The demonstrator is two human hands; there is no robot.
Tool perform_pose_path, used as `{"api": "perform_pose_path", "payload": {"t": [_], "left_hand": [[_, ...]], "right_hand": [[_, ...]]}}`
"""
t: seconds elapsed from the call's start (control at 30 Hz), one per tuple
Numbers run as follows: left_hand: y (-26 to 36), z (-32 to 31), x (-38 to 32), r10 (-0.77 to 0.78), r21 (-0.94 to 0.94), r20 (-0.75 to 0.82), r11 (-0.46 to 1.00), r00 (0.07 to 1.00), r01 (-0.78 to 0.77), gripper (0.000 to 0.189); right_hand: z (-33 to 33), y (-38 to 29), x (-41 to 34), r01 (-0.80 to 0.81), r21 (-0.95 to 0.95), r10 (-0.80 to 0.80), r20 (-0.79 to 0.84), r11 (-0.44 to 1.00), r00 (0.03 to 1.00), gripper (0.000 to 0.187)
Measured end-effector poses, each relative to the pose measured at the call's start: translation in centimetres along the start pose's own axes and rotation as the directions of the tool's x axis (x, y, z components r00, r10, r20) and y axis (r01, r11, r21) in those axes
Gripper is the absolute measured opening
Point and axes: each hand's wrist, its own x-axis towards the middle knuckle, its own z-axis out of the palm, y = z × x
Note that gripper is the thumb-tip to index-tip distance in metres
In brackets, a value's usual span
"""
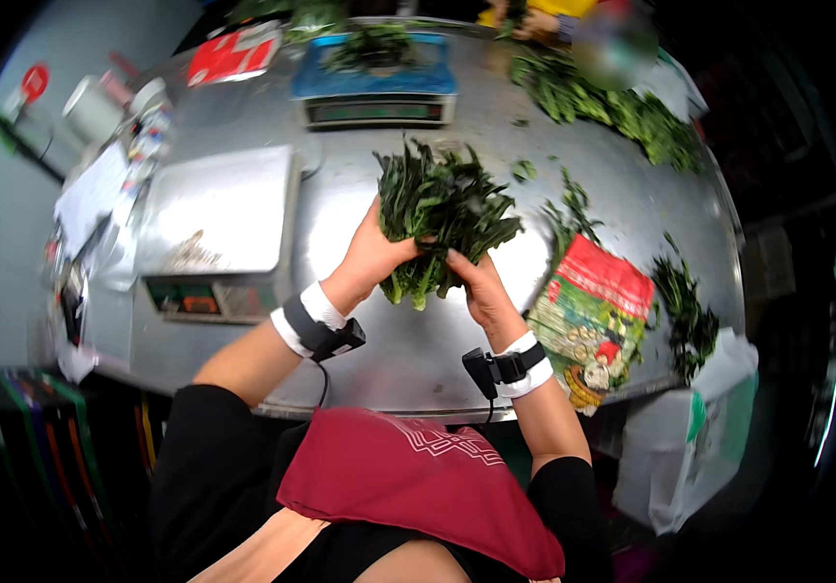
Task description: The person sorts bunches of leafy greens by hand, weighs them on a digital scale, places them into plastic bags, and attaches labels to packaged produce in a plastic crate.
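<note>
Between my two hands I hold a bunch of dark leafy greens over the metal table, the pale cut stems towards me and the leaves away. My left hand grips the bunch from the left, its thumb across the stems. On the other side, my right hand has its thumb pressed on the lower leaves; its fingers are hidden behind the bunch. To my right lies a printed red and green plastic bag, with loose leafy stalks just beyond it.
A digital scale with a bare steel plate stands on the left. Greens lie on a second scale with a blue tray. A long heap of greens is at the far right, near another person's hand. A lined bin stands by the table's right corner.
</note>
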Motion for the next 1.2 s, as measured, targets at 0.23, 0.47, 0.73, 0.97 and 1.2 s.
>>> {"api": "perform_pose_path", "payload": {"t": [0.23, 0.47, 0.73, 0.97, 1.2], "left_hand": [[10.2, -17.3, -2.8, -0.190, -0.015, -0.098, 0.982, 0.977, 0.189, 0.037], [9.0, -33.7, -1.5, -0.294, 0.191, -0.072, 0.934, 0.953, 0.302, 0.050], [4.0, -39.5, -0.5, -0.327, 0.338, -0.353, 0.829, 0.877, 0.445, 0.100], [9.3, -37.2, -4.0, -0.432, 0.369, -0.425, 0.720, 0.795, 0.588, 0.104], [11.3, -36.6, -15.3, 0.086, 0.291, -0.670, 0.944, 0.738, 0.154, 0.057]], "right_hand": [[18.6, -3.0, 5.8, 0.167, -0.196, -0.097, 0.324, 0.966, 0.941, 0.047], [32.2, 5.4, 15.5, -0.148, -0.504, 0.188, 0.028, 0.851, 0.982, 0.072], [31.6, 2.2, 12.7, -0.296, -0.535, 0.436, 0.155, 0.792, 0.886, 0.088], [27.0, 1.9, 8.6, -0.094, -0.569, 0.235, 0.181, 0.817, 0.955, 0.092], [-6.0, 3.0, -0.6, -0.071, -0.995, -0.459, -0.098, 0.076, 0.883, 0.076]]}}
